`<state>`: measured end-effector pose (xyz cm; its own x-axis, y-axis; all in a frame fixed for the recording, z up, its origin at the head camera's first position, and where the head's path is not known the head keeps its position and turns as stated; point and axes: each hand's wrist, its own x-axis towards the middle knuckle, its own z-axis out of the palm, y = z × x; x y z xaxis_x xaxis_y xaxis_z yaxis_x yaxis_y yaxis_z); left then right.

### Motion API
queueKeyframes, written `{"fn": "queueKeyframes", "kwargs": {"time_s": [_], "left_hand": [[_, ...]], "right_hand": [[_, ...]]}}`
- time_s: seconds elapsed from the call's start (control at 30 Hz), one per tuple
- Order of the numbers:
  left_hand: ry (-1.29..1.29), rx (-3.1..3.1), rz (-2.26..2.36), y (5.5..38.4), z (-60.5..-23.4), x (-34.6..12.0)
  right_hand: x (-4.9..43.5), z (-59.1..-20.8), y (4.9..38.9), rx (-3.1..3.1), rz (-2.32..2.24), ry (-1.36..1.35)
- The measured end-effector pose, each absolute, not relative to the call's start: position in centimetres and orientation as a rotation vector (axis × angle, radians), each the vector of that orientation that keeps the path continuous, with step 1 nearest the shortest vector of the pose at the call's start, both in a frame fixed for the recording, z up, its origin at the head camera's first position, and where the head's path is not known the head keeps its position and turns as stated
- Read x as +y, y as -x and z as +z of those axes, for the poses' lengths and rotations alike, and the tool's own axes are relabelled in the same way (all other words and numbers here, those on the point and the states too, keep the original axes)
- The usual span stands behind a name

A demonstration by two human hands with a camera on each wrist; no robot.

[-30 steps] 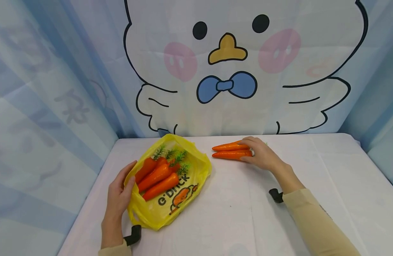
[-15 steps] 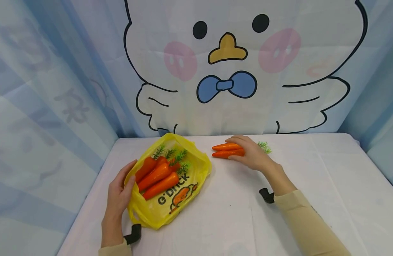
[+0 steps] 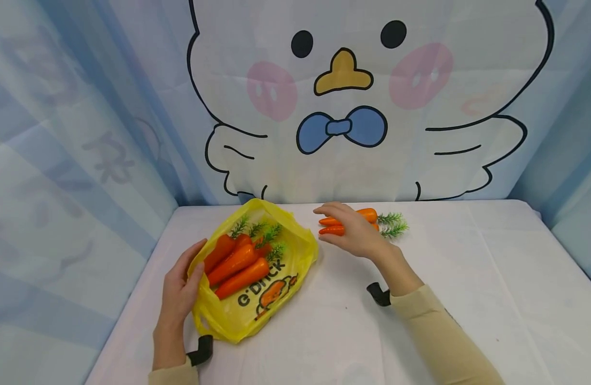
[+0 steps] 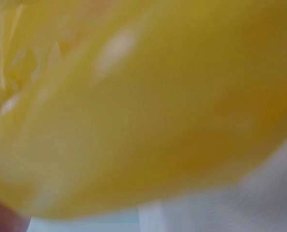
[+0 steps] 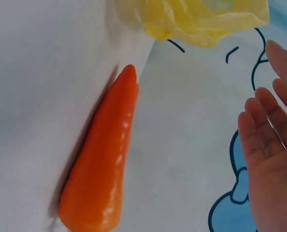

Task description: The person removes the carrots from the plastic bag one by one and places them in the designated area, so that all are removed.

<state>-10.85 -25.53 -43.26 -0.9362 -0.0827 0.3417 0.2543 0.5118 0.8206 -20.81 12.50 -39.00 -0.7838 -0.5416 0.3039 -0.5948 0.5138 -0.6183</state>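
Observation:
My left hand (image 3: 176, 291) grips the left rim of a yellow plastic bag (image 3: 295, 251), its thumb over the edge. The bag lies on its side with its mouth spread. Several orange carrots (image 3: 238, 264) with green leafy tops lie inside. My right hand (image 3: 355, 230) hovers over two more carrots (image 3: 369, 215) to the right of the bag, hiding their middles. Seen from the right wrist, its fingers are straight and apart from the near carrot (image 5: 102, 159). Blurred yellow plastic (image 4: 143, 121) fills most of the left wrist view.
A white cloth (image 3: 468, 267) covers the table. Behind it hangs a curtain (image 3: 343, 176) printed with a cartoon duck, and blue-and-white curtains (image 3: 84, 214) flank both sides. A black wrist mount (image 3: 378, 294) juts inward from the right wrist.
My right hand has slid left along the two carrots towards their tips, uncovering their leafy tops. The carrots, the bag and my left hand have stayed put.

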Motion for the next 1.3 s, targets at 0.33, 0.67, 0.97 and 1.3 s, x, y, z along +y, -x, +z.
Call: {"fn": "queueKeyframes", "kwargs": {"time_s": [0.33, 0.67, 0.97, 1.3], "left_hand": [[0.162, -2.412, -1.399, 11.0, -43.6, -25.5], [0.17, -2.423, -1.376, 11.2, -43.5, -25.5], [0.162, -2.42, -1.404, 11.4, -43.7, -25.4], [0.16, -2.429, -1.417, 11.4, -43.7, -25.4]], "right_hand": [[8.1, -38.9, 20.1, -2.62, 1.189, -1.204], [4.9, -38.6, 19.3, -2.651, 1.171, -1.291], [2.3, -38.6, 19.1, -2.585, 1.137, -1.441], [-0.5, -39.2, 19.5, -2.767, 0.99, -1.433]]}}
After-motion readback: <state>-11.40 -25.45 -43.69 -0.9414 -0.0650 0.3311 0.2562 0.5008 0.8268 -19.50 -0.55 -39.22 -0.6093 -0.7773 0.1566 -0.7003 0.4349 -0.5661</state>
